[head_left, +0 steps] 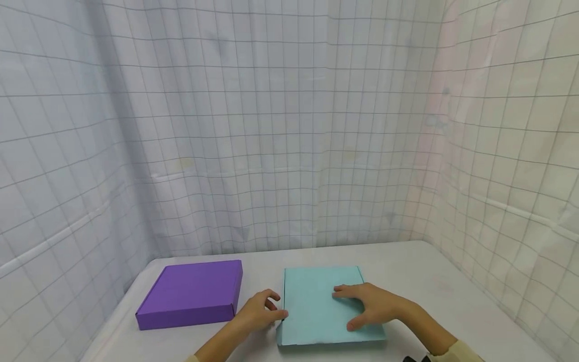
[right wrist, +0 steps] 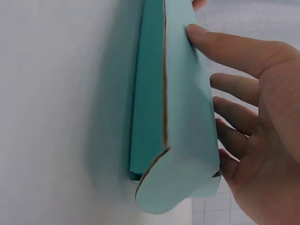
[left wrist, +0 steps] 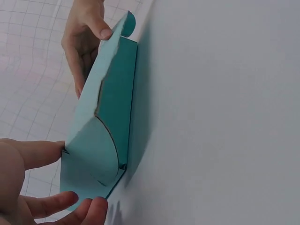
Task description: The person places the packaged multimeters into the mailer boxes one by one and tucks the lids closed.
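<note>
A light teal cardboard box point(head_left: 314, 304) lies flat on the white table in front of me. Its front flap point(right wrist: 183, 89) sticks out over the darker front wall point(left wrist: 119, 103), and rounded side tabs point(left wrist: 101, 154) show at the flap's ends. My left hand point(head_left: 260, 312) is at the box's left edge, thumb touching near the front corner, other fingers loosely bent alongside. Across the right part of the lid, my right hand point(head_left: 374, 304) rests with spread fingers, its thumb nearest the front edge. The inside of the box is hidden.
A closed purple box point(head_left: 192, 289) lies on the table to the left of my left hand. White curtains with a grid pattern point(head_left: 280, 125) surround the back and both sides of the white table point(head_left: 434, 286).
</note>
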